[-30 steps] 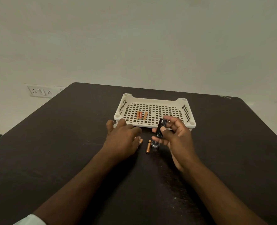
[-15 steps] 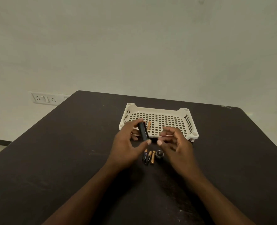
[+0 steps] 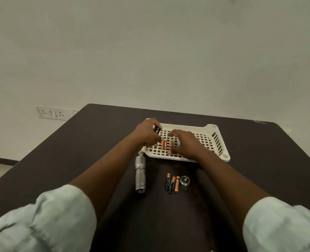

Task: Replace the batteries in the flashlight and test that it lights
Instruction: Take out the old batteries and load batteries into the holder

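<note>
Both your hands moved up into the tray [image 3: 221,142] | left hand [image 3: 145,135] grip grasping battery holder [image 3: 157,129] | right hand [image 3: 185,142] grip pinching fresh battery [image 3: 171,144] | risk: mixing with spent batteries [image 3: 172,182] on bench

Both your arms reached forward from the bottom corners of the view and drew together toward the white basket [image 3: 217,142], the pale sleeves pushed up above the forearms. Your left hand [image 3: 145,134] sat over the basket's near-left corner, back of the hand up, its fingers curled round a small dark cylinder [image 3: 157,129] whose end showed just past the knuckles. Your right hand [image 3: 186,143] lay over the basket's floor, just right of the left hand, palm down and fingers bent, the fingertips [image 3: 169,152] lowered near the basket's front edge. Whether that grip had closed on anything could not be made out.
</note>
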